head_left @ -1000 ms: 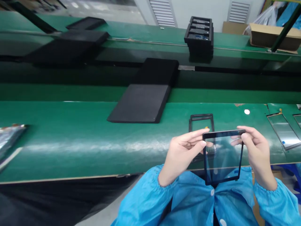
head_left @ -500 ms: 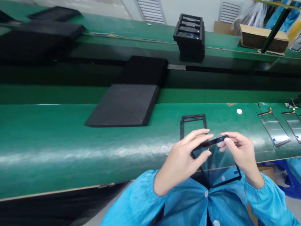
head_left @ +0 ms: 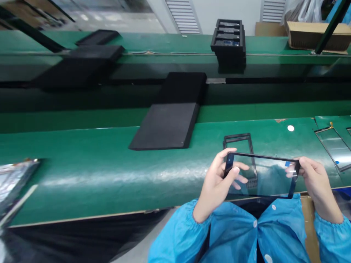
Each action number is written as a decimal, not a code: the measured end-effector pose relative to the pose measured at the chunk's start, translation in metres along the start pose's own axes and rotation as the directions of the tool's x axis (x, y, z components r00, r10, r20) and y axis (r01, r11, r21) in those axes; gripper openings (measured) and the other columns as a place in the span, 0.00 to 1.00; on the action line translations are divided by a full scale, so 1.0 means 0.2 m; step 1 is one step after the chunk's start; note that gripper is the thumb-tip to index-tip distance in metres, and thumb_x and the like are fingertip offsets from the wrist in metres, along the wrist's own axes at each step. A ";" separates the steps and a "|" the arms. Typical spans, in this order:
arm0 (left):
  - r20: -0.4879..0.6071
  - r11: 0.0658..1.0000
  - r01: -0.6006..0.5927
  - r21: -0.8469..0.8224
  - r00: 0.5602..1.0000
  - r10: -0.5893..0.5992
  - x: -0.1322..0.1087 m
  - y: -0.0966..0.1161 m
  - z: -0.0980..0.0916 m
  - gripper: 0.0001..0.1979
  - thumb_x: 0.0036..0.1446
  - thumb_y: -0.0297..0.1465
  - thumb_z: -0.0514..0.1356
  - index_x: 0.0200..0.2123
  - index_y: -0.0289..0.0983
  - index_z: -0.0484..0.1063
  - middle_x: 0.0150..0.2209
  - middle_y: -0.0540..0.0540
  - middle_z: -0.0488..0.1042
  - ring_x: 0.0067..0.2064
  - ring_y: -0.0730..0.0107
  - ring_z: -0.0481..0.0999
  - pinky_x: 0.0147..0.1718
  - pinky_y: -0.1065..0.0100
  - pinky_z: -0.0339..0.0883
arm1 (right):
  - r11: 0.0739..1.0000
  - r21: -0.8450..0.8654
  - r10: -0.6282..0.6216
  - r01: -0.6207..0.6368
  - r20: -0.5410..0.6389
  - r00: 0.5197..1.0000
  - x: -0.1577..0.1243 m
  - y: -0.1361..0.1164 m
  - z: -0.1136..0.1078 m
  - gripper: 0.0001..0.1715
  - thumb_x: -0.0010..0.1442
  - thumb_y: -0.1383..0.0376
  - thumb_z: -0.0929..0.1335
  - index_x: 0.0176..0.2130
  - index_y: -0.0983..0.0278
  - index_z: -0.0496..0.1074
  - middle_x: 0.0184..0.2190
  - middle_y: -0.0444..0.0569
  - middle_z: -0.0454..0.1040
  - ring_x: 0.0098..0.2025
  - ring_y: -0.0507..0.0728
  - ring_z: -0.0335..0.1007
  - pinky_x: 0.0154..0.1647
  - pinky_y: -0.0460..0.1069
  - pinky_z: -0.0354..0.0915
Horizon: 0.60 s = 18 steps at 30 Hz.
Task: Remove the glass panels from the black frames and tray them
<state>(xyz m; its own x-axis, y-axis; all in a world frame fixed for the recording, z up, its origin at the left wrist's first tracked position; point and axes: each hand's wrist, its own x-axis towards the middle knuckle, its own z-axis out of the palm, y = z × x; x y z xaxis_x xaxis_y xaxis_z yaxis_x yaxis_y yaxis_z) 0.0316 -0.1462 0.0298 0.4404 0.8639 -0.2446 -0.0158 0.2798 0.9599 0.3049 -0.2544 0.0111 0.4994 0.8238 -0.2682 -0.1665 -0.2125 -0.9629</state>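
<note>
Panel (head_left: 270,177) (see-thru, blk-rimmed), btwn L hand (head_left: 216,180) & R hand (head_left: 316,177)

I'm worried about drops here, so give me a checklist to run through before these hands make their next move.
1. Left hand gripping one end of the clear panel: ok, thumb and fingers on it.
2. Right hand gripping the opposite end: ok.
3. Blue tab visible on the panel: ok, near the right hand.
4. Green bench free just beyond the panel: not ok, a black frame lies there.
5. Panel free of dust and scratches: cannot tell, too fine to see.
</note>
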 end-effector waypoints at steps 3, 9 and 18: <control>-0.052 1.000 -0.005 -0.011 0.999 0.005 -0.03 0.00 0.02 0.31 0.65 0.45 0.68 0.62 0.41 0.60 0.39 0.44 0.86 0.29 0.63 0.87 0.23 0.70 0.78 | 0.999 0.010 -0.039 0.039 -0.042 0.998 -0.02 -0.01 0.05 0.29 0.61 0.41 0.76 0.34 0.64 0.84 0.26 0.54 0.85 0.25 0.62 0.84 0.31 0.54 0.81; -0.075 0.999 -0.033 -0.004 0.997 0.032 -0.05 -0.02 0.01 0.30 0.65 0.44 0.69 0.62 0.41 0.61 0.39 0.44 0.87 0.28 0.61 0.87 0.24 0.69 0.78 | 0.984 -0.096 -0.163 0.153 -0.108 0.981 -0.06 -0.09 0.11 0.25 0.64 0.45 0.75 0.29 0.63 0.82 0.22 0.50 0.83 0.22 0.58 0.80 0.29 0.51 0.80; -0.115 0.998 -0.062 -0.028 0.992 0.059 -0.06 -0.05 0.02 0.30 0.65 0.43 0.69 0.62 0.40 0.62 0.37 0.45 0.86 0.27 0.62 0.86 0.22 0.70 0.77 | 0.967 -0.154 -0.226 0.204 -0.142 0.964 -0.09 -0.12 0.13 0.24 0.65 0.47 0.74 0.30 0.63 0.81 0.21 0.48 0.82 0.21 0.56 0.79 0.26 0.49 0.79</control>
<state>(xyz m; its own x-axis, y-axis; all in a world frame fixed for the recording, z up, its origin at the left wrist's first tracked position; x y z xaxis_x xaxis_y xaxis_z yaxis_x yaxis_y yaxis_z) 0.0300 -0.1615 0.0240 0.3325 0.9213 -0.2017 -0.0682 0.2368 0.9692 0.2788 -0.2502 0.0393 0.6393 0.7676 -0.0449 0.0719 -0.1179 -0.9904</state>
